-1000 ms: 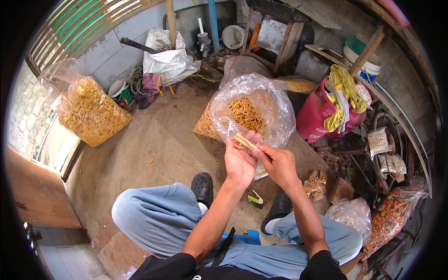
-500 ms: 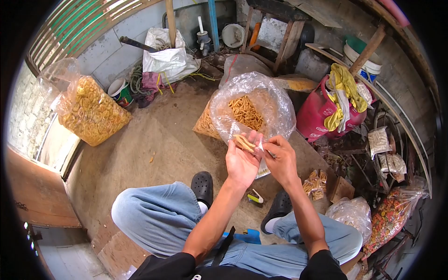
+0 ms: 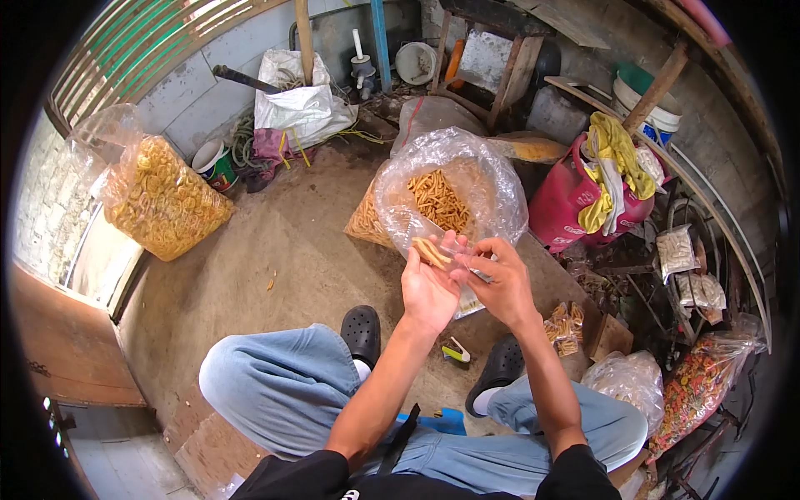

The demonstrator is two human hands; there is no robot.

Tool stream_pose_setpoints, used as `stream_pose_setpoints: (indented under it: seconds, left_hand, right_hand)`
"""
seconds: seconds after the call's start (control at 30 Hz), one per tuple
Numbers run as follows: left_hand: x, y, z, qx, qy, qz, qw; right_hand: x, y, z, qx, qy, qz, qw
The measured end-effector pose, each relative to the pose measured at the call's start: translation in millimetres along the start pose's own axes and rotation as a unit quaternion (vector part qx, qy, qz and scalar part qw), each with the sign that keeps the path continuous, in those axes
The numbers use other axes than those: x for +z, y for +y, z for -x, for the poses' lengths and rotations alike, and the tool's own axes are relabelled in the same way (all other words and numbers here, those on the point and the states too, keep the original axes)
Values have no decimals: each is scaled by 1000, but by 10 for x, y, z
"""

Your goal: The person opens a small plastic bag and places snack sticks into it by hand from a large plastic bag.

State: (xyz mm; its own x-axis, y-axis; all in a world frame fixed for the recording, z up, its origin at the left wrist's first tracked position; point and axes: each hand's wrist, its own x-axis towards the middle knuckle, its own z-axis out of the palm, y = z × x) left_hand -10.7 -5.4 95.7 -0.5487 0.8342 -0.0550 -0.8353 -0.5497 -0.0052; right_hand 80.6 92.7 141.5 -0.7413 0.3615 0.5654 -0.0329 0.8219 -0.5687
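Apparently partway | left hand [image 3: 431, 293], right hand [image 3: 502, 287] pinched packet [image 3: 431, 252], centre | filled packets [image 3: 565, 330] lay lower right | bulk bag [image 3: 497, 190] held plenty

The small bag [image 3: 432, 252] is thin, glossy clear plastic; the big bag [image 3: 498, 193] is shiny, crinkled plastic, the sticks [image 3: 437, 200] in it matt and rough. Matt, rough-looking floor [image 3: 275, 225], smooth plastic tub [image 3: 550, 208], soft creased cloth [image 3: 618, 162], bare wooden pole [image 3: 305, 42], matt denim jeans [image 3: 279, 375].
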Motion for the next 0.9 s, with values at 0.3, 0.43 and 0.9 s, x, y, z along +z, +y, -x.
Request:
stream_pose_setpoints:
  seconds: [0.3,0.43,0.9]
  left_hand:
    - [46,-173,16,14,79,-46,996]
    - [84,-190,33,13,86,-60,994]
    - [120,-225,50,16,70,-125,989]
  right_hand:
    - [53,34,38,-46,53,98,993]
    - [91,57,51,-23,74,61,995]
    - [63,92,63,-21,71,77,994]
